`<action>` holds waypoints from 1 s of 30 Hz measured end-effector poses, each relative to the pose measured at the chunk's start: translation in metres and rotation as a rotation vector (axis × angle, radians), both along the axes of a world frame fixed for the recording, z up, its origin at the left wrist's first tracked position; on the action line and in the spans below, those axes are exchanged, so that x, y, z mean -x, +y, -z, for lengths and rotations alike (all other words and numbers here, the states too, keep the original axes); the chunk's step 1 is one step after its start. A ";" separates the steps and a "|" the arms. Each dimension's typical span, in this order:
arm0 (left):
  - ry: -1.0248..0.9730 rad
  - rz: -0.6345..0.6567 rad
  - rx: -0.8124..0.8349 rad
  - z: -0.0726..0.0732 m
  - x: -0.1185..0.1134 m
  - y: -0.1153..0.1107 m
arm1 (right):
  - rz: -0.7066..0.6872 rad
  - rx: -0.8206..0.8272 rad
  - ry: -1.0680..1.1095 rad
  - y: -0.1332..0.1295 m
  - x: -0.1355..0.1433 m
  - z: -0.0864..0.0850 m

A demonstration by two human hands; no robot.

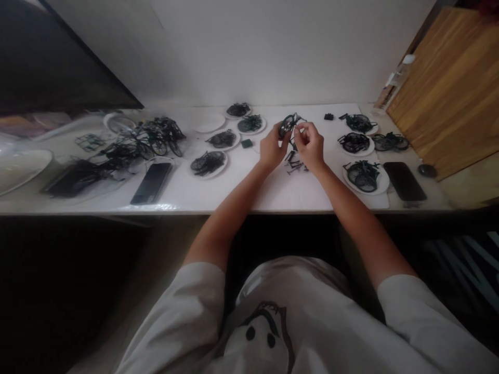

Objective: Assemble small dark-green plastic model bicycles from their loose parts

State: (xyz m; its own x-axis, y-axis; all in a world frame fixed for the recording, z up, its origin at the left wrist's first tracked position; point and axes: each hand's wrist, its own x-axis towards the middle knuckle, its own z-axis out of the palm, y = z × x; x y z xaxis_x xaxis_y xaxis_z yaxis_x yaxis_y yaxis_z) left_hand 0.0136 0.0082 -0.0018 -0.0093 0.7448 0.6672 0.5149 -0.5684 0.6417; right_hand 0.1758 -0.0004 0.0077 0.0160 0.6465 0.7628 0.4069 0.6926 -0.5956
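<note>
1. A long white tabletop (218, 197) runs beneath both hands.
2. Toward its right end, a round white plate (385, 183) bears tangled dark spoked parts (362, 175).
3. The bare left hand (273, 149) holds a black spoked-wheel model piece (287, 125) above the tabletop.
4. The bare right hand (312, 145) narrows its fingertips beside that piece; whether they pinch anything, I cannot tell.
5. Slim dark loose parts (294, 164) lie below.

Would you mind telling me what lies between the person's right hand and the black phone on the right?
In the head view, a white plate piled with dark model-bicycle parts lies between the right hand and the black phone.
</note>
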 end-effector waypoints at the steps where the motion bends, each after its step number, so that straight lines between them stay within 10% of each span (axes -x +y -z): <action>1: -0.080 0.010 0.032 -0.001 0.001 0.001 | -0.009 0.005 0.025 0.000 -0.001 0.000; 12: -0.859 0.139 0.431 -0.004 0.025 0.031 | 0.082 0.131 0.079 0.023 -0.019 0.010; 30: -0.960 0.402 0.598 -0.011 0.033 0.021 | 0.003 0.308 -0.078 0.022 -0.017 0.010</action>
